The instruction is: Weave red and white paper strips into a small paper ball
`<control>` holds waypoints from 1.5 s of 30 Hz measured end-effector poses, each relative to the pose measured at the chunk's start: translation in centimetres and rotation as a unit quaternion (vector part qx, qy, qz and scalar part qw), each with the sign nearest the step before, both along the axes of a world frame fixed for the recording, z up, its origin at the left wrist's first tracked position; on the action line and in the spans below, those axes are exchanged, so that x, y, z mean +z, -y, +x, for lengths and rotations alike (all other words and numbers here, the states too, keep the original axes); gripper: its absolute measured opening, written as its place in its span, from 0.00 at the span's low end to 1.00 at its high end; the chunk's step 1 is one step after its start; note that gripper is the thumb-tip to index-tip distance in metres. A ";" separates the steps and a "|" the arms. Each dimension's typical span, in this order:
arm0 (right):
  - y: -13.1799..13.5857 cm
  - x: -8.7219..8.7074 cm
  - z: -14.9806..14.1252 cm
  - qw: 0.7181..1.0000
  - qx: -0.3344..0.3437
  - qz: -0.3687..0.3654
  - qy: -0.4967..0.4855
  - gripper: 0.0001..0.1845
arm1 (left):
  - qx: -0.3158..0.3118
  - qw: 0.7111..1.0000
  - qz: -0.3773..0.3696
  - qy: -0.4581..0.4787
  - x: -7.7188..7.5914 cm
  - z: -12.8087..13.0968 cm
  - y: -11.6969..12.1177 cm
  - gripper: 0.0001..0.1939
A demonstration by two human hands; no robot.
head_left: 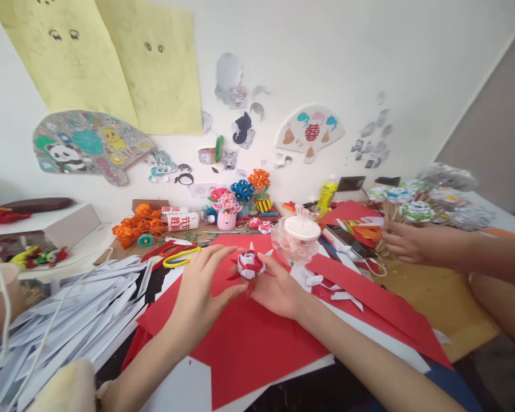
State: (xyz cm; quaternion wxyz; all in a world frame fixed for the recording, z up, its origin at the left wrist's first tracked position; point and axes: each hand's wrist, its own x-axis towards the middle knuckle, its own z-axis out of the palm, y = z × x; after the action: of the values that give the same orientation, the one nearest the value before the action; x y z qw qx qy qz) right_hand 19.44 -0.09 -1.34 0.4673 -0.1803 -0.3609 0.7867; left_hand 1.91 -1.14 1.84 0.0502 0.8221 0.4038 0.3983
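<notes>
A small red and white folded paper flower with pointed red tips sits between my two hands, above a large red sheet of paper. My right hand supports it from the right and below, fingers closed about its base and partly hidden behind it. From the left, my left hand curves around the flower, thumb at its lower edge and fingers at its upper left side. Yellow-handled scissors lie just left of my left hand. Beyond my right hand stands a lidded pinkish cup in clear plastic.
Many white paper strips spread across the left side. Orange flowers and small potted flowers line the wall. On the right, another person's hand holds a brown bundle near wrapped paper flowers. A yellow bottle stands behind.
</notes>
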 end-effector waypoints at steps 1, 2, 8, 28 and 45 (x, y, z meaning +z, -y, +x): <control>-0.2 0.1 -0.1 1.000 0.010 -0.004 0.008 0.19 | -0.006 1.000 -0.003 -0.012 0.1 -0.1 -0.3 0.22; -0.5 0.3 -0.3 1.000 0.020 -0.002 0.016 0.19 | -0.008 1.000 -0.004 -0.017 0.2 -0.2 -0.6 0.20; -1.6 0.8 -1.8 0.997 0.045 0.023 0.061 0.20 | -0.027 0.998 -0.059 0.022 0.9 -1.0 -1.2 0.20; -0.4 0.2 0.0 0.820 -0.325 0.318 0.349 0.10 | 0.122 0.990 -0.073 0.015 -0.7 -1.2 -0.2 0.22; 0.6 -0.4 -0.9 0.736 -0.310 0.383 0.464 0.10 | 0.105 0.992 0.000 -0.067 -2.4 -0.9 0.1 0.17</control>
State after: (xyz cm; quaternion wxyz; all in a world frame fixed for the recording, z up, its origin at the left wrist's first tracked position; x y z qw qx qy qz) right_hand 18.57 -0.65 -1.78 0.4891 -0.4306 -0.7283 0.2121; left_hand 0.99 -1.27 -0.53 -0.0190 0.8001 0.4901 0.3453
